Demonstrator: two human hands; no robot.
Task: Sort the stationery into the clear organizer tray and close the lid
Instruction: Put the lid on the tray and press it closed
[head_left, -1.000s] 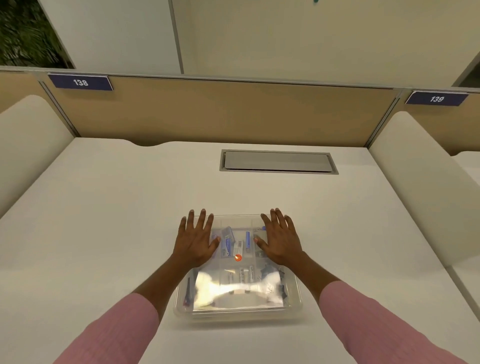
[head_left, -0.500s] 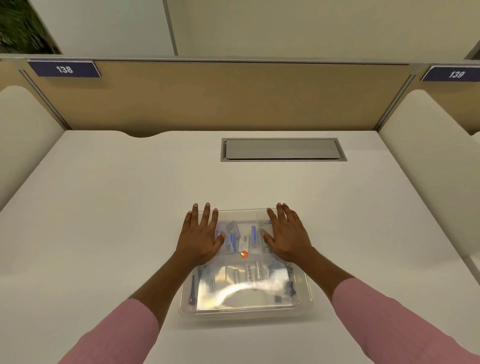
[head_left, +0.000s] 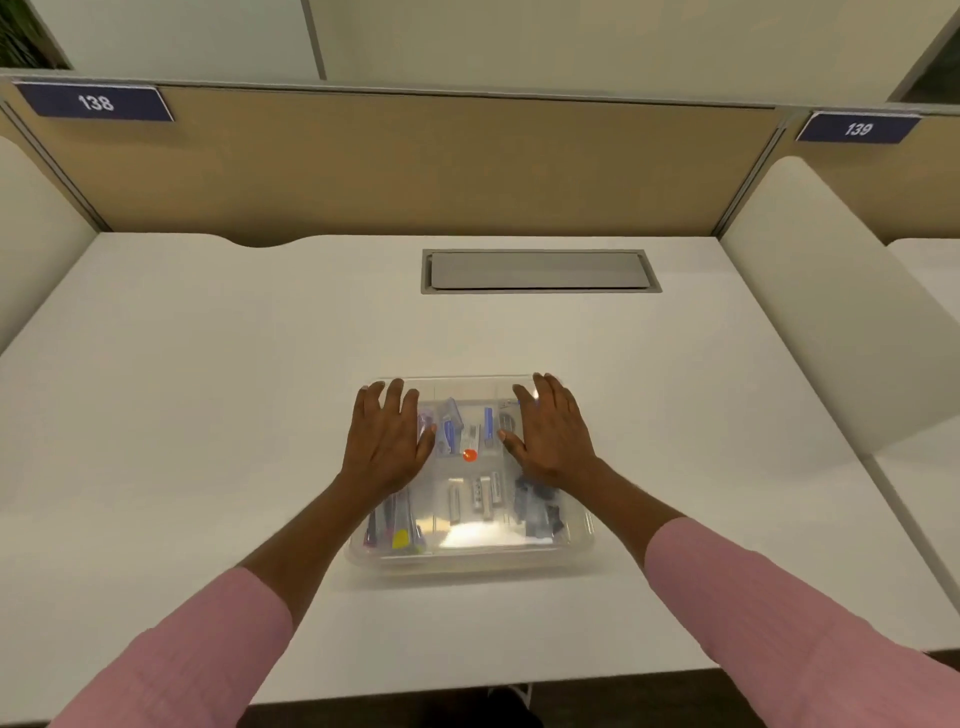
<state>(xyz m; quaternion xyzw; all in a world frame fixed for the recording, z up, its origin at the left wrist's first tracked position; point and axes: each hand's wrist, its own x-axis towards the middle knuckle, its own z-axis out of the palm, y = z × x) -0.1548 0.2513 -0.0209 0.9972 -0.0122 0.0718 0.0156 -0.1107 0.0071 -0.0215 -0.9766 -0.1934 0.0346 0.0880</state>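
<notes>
The clear organizer tray (head_left: 470, 558) sits on the white desk in front of me with its transparent lid lying flat over it. Through the lid I see pens and markers (head_left: 395, 527) at the near left, white and grey items (head_left: 480, 499) in the middle, dark clips (head_left: 537, 506) at the right, blue items (head_left: 452, 428) farther back and a small orange dot (head_left: 469, 455). My left hand (head_left: 387, 441) rests flat on the lid's far left part, fingers spread. My right hand (head_left: 553, 439) lies flat on its far right part.
A grey cable hatch (head_left: 540, 271) is set into the white desk (head_left: 208, 389) behind the tray. A tan partition (head_left: 415, 166) bounds the back, with signs 138 (head_left: 96, 102) and 139 (head_left: 857, 128). Cream side dividers (head_left: 831, 312) stand left and right.
The camera has tilted, so the tray and hands sit a little lower and farther right in view. Both hands stay flat on the lid, roughly where they were.
</notes>
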